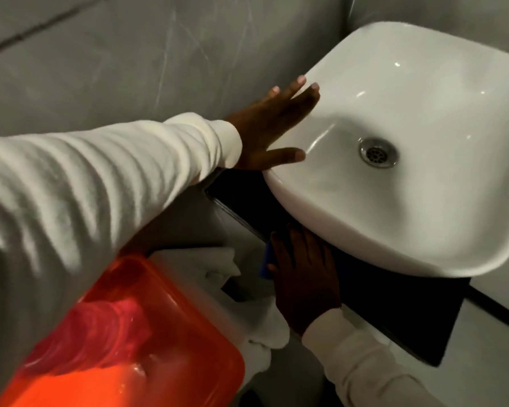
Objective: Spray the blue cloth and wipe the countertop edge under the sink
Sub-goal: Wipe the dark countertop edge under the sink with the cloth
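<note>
A white vessel sink (417,201) sits on a dark countertop (394,312). My left hand (272,127) lies flat and open on the sink's left rim, fingers spread. My right hand (303,277) presses the blue cloth (267,261) against the countertop's front edge, just under the sink's near rim. Only a small blue corner of the cloth shows to the left of my fingers; the rest is hidden under the hand. No spray bottle is in view.
An orange plastic tub (171,327) holding a red mesh item (100,333) sits at the lower left. White towels (212,265) lie between the tub and the counter. Grey marbled wall tiles (130,54) stand behind the sink.
</note>
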### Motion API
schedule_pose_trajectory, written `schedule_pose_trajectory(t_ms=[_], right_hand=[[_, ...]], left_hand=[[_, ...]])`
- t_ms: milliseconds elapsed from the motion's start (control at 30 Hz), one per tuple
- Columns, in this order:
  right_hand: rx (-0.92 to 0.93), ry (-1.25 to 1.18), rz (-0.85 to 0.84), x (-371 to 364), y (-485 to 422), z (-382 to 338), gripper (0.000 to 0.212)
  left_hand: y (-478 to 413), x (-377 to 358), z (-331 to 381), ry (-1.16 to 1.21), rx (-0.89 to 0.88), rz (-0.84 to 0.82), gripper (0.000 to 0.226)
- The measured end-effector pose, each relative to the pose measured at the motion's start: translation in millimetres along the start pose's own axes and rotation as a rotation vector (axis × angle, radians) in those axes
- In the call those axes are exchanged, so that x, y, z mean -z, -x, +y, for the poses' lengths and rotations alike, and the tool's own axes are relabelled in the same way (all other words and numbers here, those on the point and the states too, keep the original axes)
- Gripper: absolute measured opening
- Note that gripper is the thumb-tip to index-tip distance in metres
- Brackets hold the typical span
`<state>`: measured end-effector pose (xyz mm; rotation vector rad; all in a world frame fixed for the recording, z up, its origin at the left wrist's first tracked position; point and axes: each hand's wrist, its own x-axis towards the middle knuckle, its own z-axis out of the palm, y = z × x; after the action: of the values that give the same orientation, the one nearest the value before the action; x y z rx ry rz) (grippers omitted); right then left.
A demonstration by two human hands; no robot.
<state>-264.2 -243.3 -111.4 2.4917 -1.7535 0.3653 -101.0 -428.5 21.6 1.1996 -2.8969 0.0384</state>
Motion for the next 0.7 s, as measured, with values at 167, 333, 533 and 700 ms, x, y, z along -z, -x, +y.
schedule_pose_trajectory(t_ms=[167, 333, 533, 700], right_hand=[[0.054, -0.014, -0.082, -8, -3, -17, 0.059], [0.214, -0.004, -0.091, 65, 14, 21, 0.069], [0.227, -0.093, -0.221, 43, 17, 41, 0.058], [-0.073, -0.674, -0.342, 70, 63, 93, 0.068]], left_hand=[[13, -31, 12, 0.043, 0.082, -0.048, 0.091], [31, 12, 86, 0.816, 0.701, 0.274, 0.090], [74, -72, 154, 1.345, 1.140, 0.202, 0.087], [66, -69, 249, 1.363, 1.270, 0.149, 0.077]])
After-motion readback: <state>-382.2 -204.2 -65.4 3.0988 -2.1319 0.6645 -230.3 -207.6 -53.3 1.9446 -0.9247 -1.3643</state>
